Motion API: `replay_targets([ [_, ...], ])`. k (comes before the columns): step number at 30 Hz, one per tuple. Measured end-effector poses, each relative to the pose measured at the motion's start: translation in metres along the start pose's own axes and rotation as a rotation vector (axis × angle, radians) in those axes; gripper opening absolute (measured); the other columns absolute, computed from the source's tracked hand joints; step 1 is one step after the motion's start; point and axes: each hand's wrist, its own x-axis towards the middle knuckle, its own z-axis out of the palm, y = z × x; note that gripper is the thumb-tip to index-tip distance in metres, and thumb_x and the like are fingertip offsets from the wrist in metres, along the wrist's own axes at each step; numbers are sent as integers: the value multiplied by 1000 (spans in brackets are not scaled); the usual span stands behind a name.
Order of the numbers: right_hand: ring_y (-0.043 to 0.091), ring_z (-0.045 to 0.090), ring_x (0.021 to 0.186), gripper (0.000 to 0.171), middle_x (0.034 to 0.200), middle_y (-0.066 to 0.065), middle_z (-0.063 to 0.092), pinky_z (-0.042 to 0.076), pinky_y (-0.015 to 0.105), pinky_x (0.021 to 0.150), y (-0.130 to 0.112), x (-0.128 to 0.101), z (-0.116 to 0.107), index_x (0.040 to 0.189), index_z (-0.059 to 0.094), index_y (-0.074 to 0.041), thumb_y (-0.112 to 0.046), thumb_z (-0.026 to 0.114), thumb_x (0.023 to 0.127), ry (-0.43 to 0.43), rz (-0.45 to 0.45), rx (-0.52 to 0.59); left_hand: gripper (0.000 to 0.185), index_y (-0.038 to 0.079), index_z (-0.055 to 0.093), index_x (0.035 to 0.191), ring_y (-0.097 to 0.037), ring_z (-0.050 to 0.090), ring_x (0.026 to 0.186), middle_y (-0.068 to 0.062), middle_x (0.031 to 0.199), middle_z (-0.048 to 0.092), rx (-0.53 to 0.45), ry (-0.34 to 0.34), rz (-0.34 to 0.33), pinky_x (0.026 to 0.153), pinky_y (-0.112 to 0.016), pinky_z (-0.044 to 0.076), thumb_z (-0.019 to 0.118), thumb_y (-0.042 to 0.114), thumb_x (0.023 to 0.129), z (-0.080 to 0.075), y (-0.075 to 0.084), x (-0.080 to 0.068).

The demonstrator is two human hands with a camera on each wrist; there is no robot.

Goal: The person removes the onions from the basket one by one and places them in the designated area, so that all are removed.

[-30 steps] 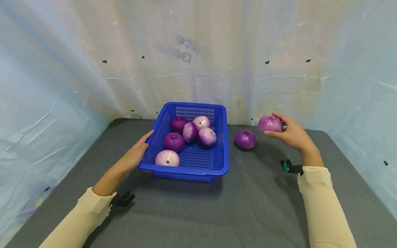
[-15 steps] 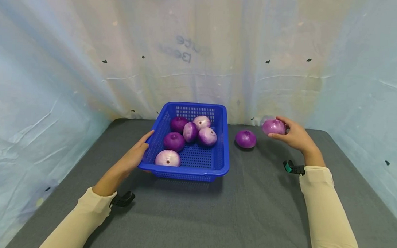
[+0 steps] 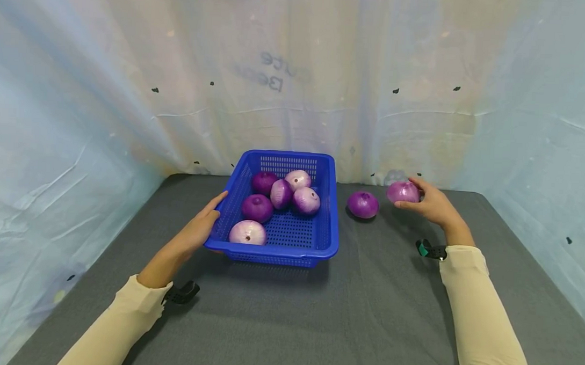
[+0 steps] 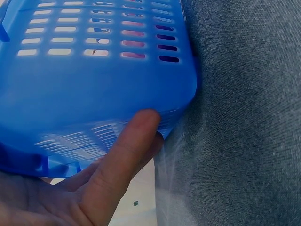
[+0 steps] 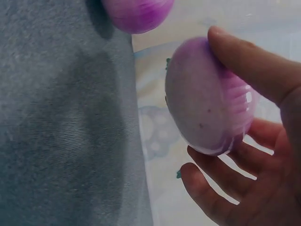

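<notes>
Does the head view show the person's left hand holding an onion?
No, the left hand grips the left side of the blue perforated basket, while the right hand holds a purple onion.

My right hand (image 3: 433, 205) holds a glossy, pinkish-purple onion (image 3: 402, 192), one face paler, aloft to the right of the perforated blue basket (image 3: 280, 252), which my left hand (image 3: 198, 230) grips at its left side, six purple and whitish onions (image 3: 257, 208) lying inside.
</notes>
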Motion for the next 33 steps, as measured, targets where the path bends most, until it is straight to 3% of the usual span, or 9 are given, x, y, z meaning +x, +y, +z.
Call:
replay_targets([
  [17,53,42,131,99,149,37,35,38,67,105,27,6,19,156,23,1,-51,71,87,-64,55,-92,57,35,4,161,-51,25,145,-16,168,7,-28,1,16,111,-72,25,17,23,107,2,-2,1],
  [33,54,41,131,99,149,38,34,37,67,105,26,8,20,156,20,1,-53,68,89,-77,78,-90,57,36,2,160,-52,21,147,-16,168,4,-23,-4,13,109,-74,26,17,23,107,0,-2,1],
])
